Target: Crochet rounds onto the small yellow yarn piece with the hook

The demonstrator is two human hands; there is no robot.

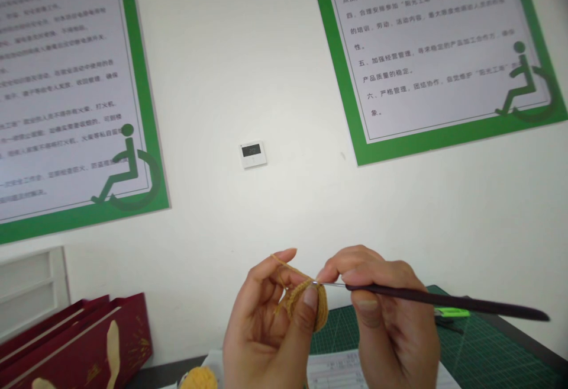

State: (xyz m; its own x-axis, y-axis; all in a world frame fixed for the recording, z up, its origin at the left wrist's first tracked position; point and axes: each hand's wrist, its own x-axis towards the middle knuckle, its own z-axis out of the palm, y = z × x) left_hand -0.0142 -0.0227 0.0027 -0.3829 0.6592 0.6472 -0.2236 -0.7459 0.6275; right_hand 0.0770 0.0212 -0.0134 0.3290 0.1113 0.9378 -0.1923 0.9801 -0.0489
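Observation:
A small round mustard-yellow crochet piece [323, 312] is pinched between the thumb and fingers of my left hand [270, 324]. A strand of yellow yarn [290, 266] runs over the raised left index finger down to the piece. In my right hand [390, 312] is a crochet hook [444, 299] with a dark handle pointing right and a thin metal shaft. The hook's tip meets the upper edge of the crochet piece, beside my left thumb. My right index finger reaches close to that tip.
A yellow yarn ball [199, 378] sits at the bottom edge. Printed paper [335, 370] lies on a green cutting mat [488, 341], with a bright green-handled tool [452, 312] behind my right hand. Dark red gift bags [133, 330] stand at left. Green-framed posters [361, 155] and a thermostat [252, 155] are on the wall.

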